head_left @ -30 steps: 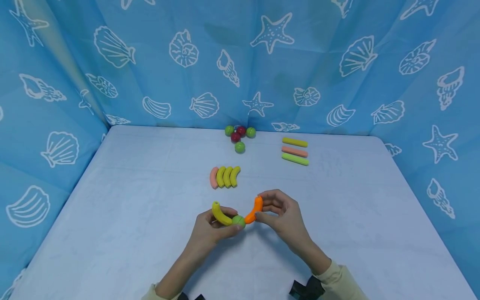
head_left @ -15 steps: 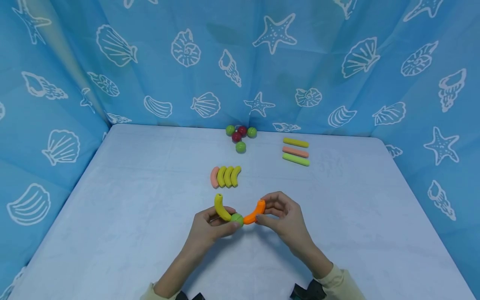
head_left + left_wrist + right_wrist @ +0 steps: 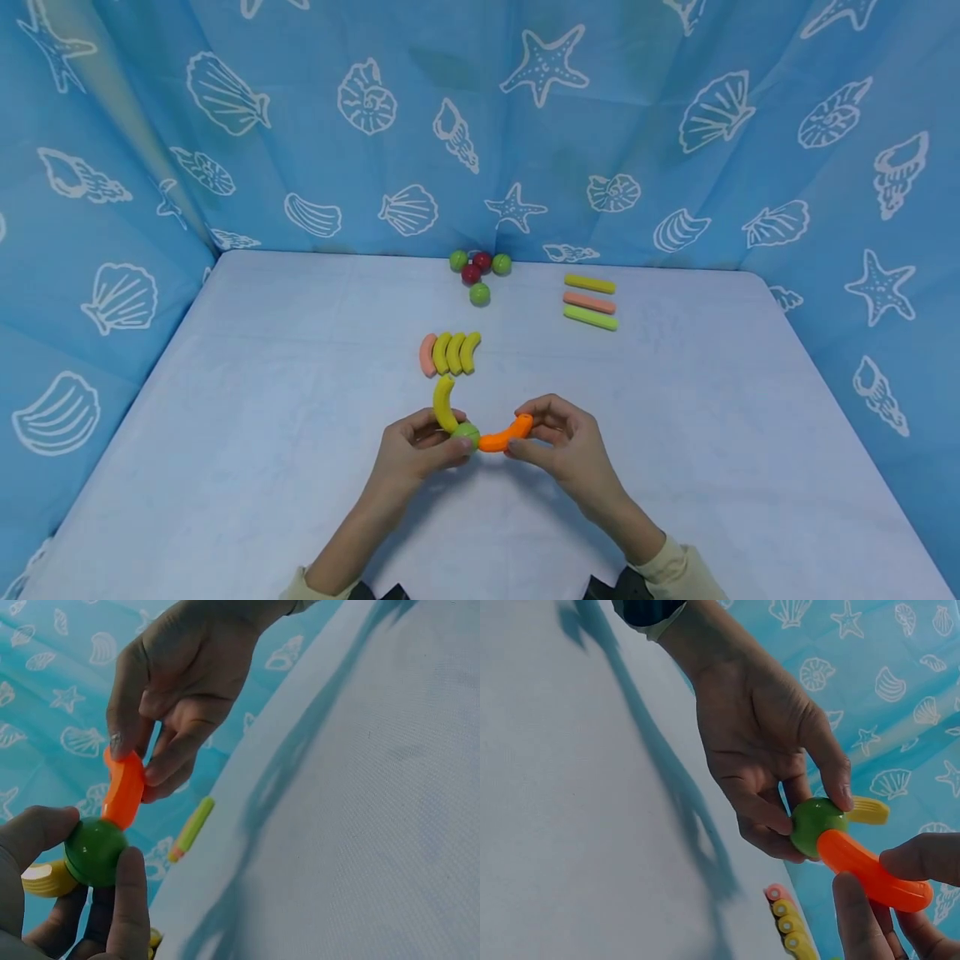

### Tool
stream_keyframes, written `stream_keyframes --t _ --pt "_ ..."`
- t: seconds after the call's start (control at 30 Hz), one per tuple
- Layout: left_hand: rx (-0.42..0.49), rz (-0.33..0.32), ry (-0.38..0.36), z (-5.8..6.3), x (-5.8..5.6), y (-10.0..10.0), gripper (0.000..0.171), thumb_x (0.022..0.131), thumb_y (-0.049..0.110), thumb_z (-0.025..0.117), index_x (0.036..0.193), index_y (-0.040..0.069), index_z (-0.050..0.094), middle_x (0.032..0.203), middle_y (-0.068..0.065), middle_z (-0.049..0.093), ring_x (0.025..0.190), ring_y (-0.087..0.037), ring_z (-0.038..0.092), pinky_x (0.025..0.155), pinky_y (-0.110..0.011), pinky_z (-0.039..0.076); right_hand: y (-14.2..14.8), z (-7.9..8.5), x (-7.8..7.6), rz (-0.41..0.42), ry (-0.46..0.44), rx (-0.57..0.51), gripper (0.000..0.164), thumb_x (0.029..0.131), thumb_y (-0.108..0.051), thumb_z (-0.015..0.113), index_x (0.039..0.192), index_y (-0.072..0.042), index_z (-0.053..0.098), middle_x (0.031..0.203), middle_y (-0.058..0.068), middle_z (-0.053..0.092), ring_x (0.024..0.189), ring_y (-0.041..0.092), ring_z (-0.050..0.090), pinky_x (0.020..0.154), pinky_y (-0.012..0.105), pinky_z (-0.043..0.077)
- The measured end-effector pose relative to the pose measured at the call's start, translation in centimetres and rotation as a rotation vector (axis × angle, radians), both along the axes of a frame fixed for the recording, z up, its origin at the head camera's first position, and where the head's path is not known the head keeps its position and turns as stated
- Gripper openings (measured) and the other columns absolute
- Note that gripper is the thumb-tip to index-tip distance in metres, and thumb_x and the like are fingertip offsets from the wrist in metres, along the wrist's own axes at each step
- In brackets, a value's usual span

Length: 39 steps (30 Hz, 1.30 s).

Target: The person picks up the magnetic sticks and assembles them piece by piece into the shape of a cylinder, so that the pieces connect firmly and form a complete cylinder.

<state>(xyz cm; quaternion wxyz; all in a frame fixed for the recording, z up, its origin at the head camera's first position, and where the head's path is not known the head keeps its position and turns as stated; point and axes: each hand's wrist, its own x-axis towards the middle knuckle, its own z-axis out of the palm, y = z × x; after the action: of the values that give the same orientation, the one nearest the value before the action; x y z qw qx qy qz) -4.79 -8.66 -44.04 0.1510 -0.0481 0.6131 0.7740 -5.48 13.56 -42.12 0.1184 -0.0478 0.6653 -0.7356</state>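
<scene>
Green ball (image 3: 96, 850), joined to a yellow curved piece (image 3: 442, 402) and orange curved piece (image 3: 870, 871), is pinched by the left hand (image 3: 412, 452); the right hand (image 3: 567, 448) grips the orange one.

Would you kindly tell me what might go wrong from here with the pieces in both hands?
The left hand pinches a glossy green ball, which might turn or slip if the right hand pushes the orange curved piece against it. The yellow curved piece juts from the ball with its far end free, so it could work loose. Held above the table, the pieces would likely drop if a grip failed.
</scene>
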Motion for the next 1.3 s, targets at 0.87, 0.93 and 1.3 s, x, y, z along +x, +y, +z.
stream_keyframes --t 0.87,0.93,1.3 --pt "0.07 0.048 0.026 -0.1 -0.1 0.0 0.033 0.089 0.012 0.075 0.117 -0.002 0.065 0.115 -0.017 0.068 0.1 -0.029 0.069 0.082 -0.043 0.058 -0.1 -0.4 0.7 0.043 0.061 0.031 0.038 0.081 0.003 0.079 0.111 0.015 0.058 0.11 0.03 0.057 0.095 0.029 0.07 0.08 0.035 0.059" --pt "0.068 0.046 0.025 -0.1 -0.1 0.0 0.033 0.089 0.012 0.076 0.117 -0.002 0.065 0.114 -0.017 0.068 0.099 -0.029 0.069 0.082 -0.043 0.058 -0.1 -0.5 0.7 0.045 0.067 0.031 0.038 0.081 0.003 0.079 0.11 0.015 0.058 0.109 0.03 0.058 0.094 0.029 0.07 0.08 0.035 0.059" --pt "0.009 0.042 0.018 -0.4 -0.3 -0.1 0.037 0.088 0.014 0.078 0.117 -0.005 0.065 0.112 -0.017 0.069 0.096 -0.028 0.069 0.081 -0.043 0.059 0.1 -1.4 0.8 0.059 0.07 0.103 0.034 0.079 0.003 0.08 0.107 0.012 0.063 0.109 0.027 0.061 0.091 0.029 0.066 0.081 0.03 0.058"
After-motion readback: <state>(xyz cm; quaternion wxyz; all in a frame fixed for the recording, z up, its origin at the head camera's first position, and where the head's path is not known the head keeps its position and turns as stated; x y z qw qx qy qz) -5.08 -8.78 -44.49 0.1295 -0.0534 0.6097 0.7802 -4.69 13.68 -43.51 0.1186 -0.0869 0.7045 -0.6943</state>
